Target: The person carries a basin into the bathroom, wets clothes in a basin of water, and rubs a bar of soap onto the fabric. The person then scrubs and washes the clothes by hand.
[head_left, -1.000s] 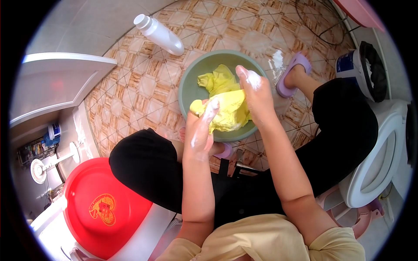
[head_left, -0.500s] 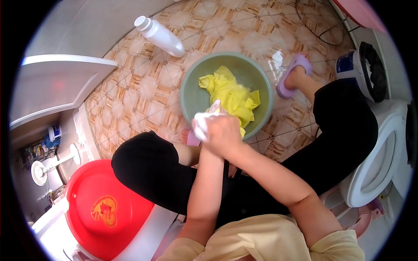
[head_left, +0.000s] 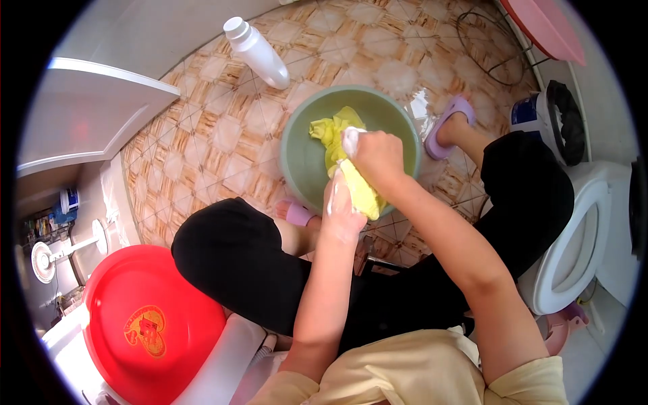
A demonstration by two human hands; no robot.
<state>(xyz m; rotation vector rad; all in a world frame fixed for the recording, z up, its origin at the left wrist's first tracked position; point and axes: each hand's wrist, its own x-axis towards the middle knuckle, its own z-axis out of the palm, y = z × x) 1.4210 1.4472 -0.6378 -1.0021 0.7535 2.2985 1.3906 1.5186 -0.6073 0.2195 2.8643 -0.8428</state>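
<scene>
A yellow cloth (head_left: pixel 362 191) is bunched between my two hands above the green basin (head_left: pixel 300 169), and part of it trails into the basin. My left hand (head_left: pixel 344 209), with suds on it, grips the cloth at the near side of the basin. Just beyond it, my right hand (head_left: pixel 378 156) is closed round the cloth, with white foam by the thumb. The fingertips of both hands are partly hidden by the cloth.
A white bottle (head_left: pixel 260 57) lies beyond the basin on the tiled floor (head_left: pixel 233 135). A red basin (head_left: pixel 182 310) is at the left. On the right are a toilet (head_left: pixel 540 290), a bin (head_left: pixel 540 115) and a foot in a purple slipper (head_left: pixel 445 128).
My hands came together near the basin's edge, away from most of the cloth, then moved forward. Both now grip the cloth, which is lifted partly. The view has shifted slightly.
</scene>
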